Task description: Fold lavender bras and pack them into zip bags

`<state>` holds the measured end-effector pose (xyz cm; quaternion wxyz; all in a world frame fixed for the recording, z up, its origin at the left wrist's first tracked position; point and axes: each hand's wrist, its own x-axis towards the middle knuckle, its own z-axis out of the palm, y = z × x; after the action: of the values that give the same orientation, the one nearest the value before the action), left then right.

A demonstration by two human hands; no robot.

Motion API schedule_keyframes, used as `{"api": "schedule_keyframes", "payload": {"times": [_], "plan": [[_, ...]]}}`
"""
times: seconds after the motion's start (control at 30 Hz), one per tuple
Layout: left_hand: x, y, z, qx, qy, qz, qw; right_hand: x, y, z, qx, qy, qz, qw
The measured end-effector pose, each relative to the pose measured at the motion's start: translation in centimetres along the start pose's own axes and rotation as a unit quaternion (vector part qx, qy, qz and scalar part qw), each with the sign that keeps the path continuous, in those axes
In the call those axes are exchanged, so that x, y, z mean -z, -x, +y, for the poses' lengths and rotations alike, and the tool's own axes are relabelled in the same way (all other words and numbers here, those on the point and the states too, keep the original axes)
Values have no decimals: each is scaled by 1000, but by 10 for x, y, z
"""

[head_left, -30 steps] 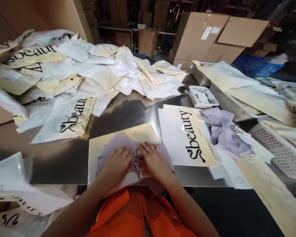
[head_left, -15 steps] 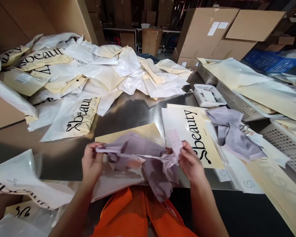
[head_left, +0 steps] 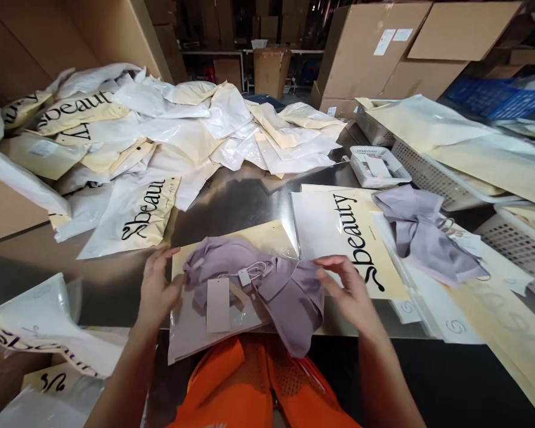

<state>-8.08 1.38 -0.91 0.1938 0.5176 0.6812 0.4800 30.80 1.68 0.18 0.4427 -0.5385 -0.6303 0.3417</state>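
Observation:
A mauve bra lies spread on a plastic packaging bag at the table's front edge. On it rest a blank paper hang tag and a small white tag with a looped string. My left hand is beside the bra's left end, fingers apart, with nothing in it. At the other end my right hand has its fingers spread close to the fabric; whether the fingertips touch it I cannot tell. A second mauve bra lies to the right, on stacked bags.
Many filled white and cream bags are heaped at the back left. A "beauty" bag lies right of centre. Behind it stands a small white basket. Perforated crates line the right, and a large carton stands behind.
The bra has been lowered from my hands onto the bag and lies flatter. Its hang tag now rests on the left half. Both hands have let go and opened.

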Motion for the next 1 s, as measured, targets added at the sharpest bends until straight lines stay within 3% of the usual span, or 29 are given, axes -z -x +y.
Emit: {"api": "schedule_keyframes", "payload": {"times": [0.07, 0.17, 0.23, 0.33, 0.43, 0.57, 0.67, 0.77, 0.9, 1.0], "plan": [[-11, 11, 15, -138, -119, -7, 983, -26, -1, -8, 56, 140, -89, 984], [-36, 23, 33, -272, -207, -123, 932, -58, -5, -15, 150, 271, -203, 929], [-52, 26, 38, -293, -238, -210, 902, -69, -7, -17, 172, 293, -237, 910], [-65, 26, 35, -287, -296, -271, 870, -62, -9, -19, 147, 245, -218, 933], [-65, 27, 31, -283, -323, -272, 861, -46, -7, -19, 122, 219, -184, 950], [-69, 33, 35, -312, -308, -267, 858, -47, 3, -14, 134, 301, -237, 914], [-77, 39, 42, -331, -270, -278, 861, -58, 7, -8, 122, 351, -227, 900], [-77, 39, 45, -310, -218, -283, 881, -55, 7, -3, 132, 352, -192, 906], [-51, 31, 51, -161, -127, -294, 933, -33, 4, -1, 109, 347, -156, 918], [-28, 25, 59, -55, -47, -316, 946, -24, 3, 3, 107, 338, -141, 924]]}}
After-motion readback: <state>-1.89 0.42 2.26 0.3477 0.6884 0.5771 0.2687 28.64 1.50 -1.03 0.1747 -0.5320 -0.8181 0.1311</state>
